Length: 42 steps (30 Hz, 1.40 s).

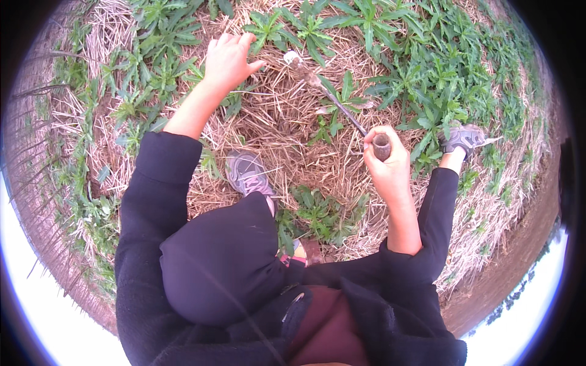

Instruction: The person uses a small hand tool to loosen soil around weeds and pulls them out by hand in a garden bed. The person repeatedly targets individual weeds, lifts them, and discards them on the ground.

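Note:
My right hand [388, 167] is closed around the handle [381, 145] of a long, thin metal hand tool [341, 107], whose shaft slants up and left. At its far end is a soil-caked lump [306, 73] with a whitish tip [291, 57]; whether this is the tool's head or something on it, I cannot tell. My left hand [231, 59] is at the upper left, palm down with thumb and fingers apart, over straw and beside leafy green plants [267, 29]. It holds nothing that I can see. A small plant [346, 89] grows beside the tool's shaft.
Dry straw [293, 151] covers the ground around a shallow dip. Dense leafy weeds [439, 78] grow at the right, others [320, 212] near my body. My shoes [247, 171] rest on either side of the straw. Bare brown soil [508, 270] lies at the lower right.

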Each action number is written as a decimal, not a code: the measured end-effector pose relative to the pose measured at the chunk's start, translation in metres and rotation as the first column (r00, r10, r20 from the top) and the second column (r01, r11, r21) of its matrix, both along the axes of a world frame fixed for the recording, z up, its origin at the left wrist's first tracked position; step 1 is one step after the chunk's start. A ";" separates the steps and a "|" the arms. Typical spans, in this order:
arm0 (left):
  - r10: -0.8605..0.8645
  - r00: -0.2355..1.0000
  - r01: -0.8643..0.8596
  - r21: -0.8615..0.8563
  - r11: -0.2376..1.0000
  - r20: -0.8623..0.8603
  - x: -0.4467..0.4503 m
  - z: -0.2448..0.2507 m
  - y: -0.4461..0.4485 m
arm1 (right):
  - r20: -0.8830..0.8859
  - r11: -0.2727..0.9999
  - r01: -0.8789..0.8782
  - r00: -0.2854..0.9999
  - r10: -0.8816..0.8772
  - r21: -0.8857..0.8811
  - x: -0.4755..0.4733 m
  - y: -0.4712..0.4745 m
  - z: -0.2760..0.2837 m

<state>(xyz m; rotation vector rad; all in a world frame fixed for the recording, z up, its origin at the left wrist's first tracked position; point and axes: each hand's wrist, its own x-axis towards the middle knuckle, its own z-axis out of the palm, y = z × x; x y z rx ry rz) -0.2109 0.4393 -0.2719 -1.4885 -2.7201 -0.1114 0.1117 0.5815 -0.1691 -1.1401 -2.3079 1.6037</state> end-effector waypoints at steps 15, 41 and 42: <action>-0.047 0.997 0.058 0.170 0.984 -0.067 -0.030 -0.006 0.002 | 0.116 0.980 -0.029 0.993 0.007 0.194 -0.046 -0.018 -0.041; 0.484 0.875 -0.447 0.408 0.796 0.017 -0.069 0.092 -0.179 | 0.080 0.996 -0.086 0.993 0.088 -0.028 0.017 -0.038 -0.016; 0.485 0.874 -0.436 0.401 0.806 -0.023 -0.061 0.084 -0.177 | 0.066 0.994 -0.100 0.993 0.102 -0.031 0.017 -0.039 -0.017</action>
